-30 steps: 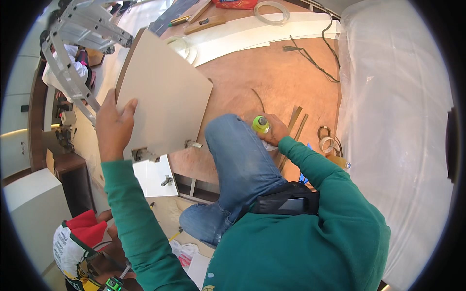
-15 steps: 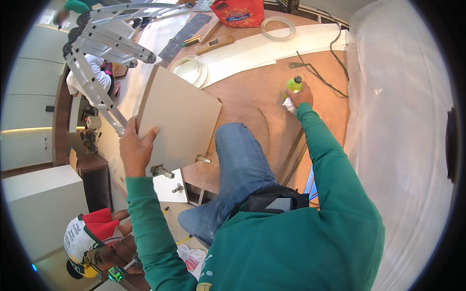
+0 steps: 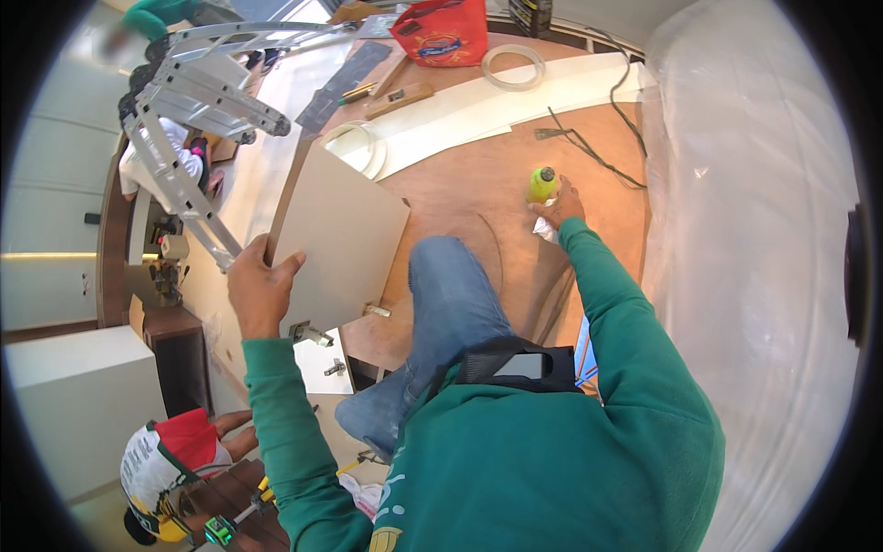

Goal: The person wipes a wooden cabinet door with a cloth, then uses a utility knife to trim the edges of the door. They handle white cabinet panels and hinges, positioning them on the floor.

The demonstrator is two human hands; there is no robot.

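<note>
My left hand (image 3: pixel 262 281) grips the edge of a pale grey cabinet door (image 3: pixel 336 244), its thumb lying on the flat face. The door stands tilted, with metal hinges (image 3: pixel 311 334) along its near edge. To the right, a bottle of yellow-green liquid (image 3: pixel 541 188) with a dark cap stands on the brown board (image 3: pixel 451 198). My right hand (image 3: pixel 564 207) is close against the bottle, with finger and thumb apart rather than wrapped round it. A crumpled white cloth (image 3: pixel 546 229) sticks out from under that palm; the fingers holding it are mostly hidden.
An aluminium folding ladder (image 3: pixel 189 175) stands at left. White strips (image 3: pixel 460 120), tape rolls (image 3: pixel 513 67), a wooden hand plane (image 3: pixel 398 100), a red bag (image 3: pixel 441 32) and a black cable (image 3: pixel 598 152) lie farther back. Plastic sheeting (image 3: pixel 736 230) hangs right. Co-workers (image 3: pixel 175 460) are at left.
My right hand has loosened from round the bottle and drawn slightly toward me, the cloth moving with it. The bottle is a little nearer. My left hand still holds the door.
</note>
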